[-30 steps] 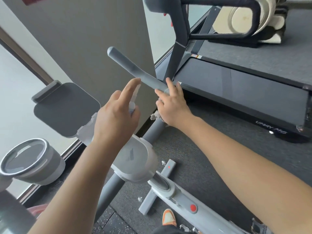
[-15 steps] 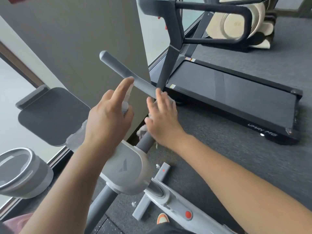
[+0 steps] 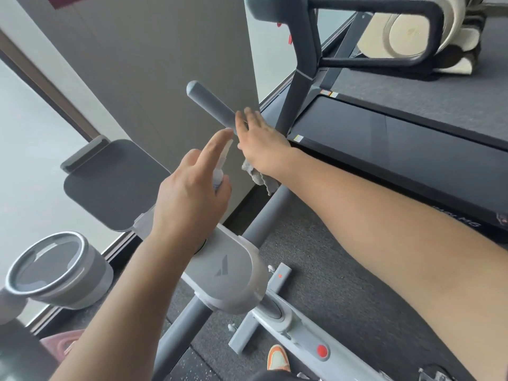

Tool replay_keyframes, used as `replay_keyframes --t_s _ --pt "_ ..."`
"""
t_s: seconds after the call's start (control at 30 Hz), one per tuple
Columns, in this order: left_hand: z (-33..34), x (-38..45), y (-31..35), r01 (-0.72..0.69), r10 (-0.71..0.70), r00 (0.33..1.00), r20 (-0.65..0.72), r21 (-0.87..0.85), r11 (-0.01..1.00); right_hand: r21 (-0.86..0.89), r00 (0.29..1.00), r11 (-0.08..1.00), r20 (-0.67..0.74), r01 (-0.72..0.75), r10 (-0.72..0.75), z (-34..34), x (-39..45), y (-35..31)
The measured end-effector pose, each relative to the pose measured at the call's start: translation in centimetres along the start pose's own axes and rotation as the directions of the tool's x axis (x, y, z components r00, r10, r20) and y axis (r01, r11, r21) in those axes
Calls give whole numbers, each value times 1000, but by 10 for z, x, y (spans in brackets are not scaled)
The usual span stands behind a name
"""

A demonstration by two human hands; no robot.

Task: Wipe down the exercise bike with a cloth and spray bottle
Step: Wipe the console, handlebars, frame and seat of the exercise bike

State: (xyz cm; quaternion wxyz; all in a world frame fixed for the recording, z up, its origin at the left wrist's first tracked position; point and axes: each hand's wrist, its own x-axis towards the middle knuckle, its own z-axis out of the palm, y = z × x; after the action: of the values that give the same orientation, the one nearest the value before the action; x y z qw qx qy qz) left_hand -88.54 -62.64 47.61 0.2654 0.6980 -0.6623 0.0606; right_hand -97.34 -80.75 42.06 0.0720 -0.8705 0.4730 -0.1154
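Moved: right hand [image 3: 261, 145] is now lying further up the handlebar [image 3: 211, 105] than half a second ago, its fingers [image 3: 248, 116] reaching past the bar's far edge; the cloth [image 3: 258, 176] has come along under it.
Right fingers: lying flat and close together across the grey handlebar, pressing down on it; blurred at the tips.
Cloth: grey, sitting under the right palm, with a crumpled end hanging out below the wrist, beside the bike's post.
Left fingers: index finger is stretching straight out over the top of the bottle [image 3: 220, 171]; the others are curling around its body.
Left hand [image 3: 189, 196]: holding the pale bottle upright just beside the right hand, nozzle end pointing toward the handlebar; most of the bottle is hidden in the grip.
Bike [image 3: 231, 273]: its light grey console housing is sitting under the left wrist, with a dark tablet shelf [image 3: 110, 185] to the left.
Treadmill [image 3: 398, 149]: standing on the floor to the right, behind the right forearm.
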Motion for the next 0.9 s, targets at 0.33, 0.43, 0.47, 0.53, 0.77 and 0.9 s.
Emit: replay_keyframes --t_s 0.33,0.43,0.47,0.53,0.77,0.9 --pt "-3 -10 15 17 -17 1000 1 24 1000 -8 986 991 100 -133 133 -1 -23 8" --pt "-4 -19 22 21 -21 1000 2 25 999 48 981 984 105 -171 165 -4 -52 18" --pt "-5 -23 25 18 -18 1000 3 29 999 77 980 980 96 -182 175 -4 -60 20" --pt "-6 -31 31 3 -3 1000 0 44 999 166 973 959 70 -229 220 -3 -77 19" --pt "-13 -67 51 12 -13 1000 8 89 996 258 998 965 -35 -36 47 23 -139 -10" --pt "-18 -97 61 30 -31 999 10 113 993 356 987 920 -58 161 -150 29 -175 -24"
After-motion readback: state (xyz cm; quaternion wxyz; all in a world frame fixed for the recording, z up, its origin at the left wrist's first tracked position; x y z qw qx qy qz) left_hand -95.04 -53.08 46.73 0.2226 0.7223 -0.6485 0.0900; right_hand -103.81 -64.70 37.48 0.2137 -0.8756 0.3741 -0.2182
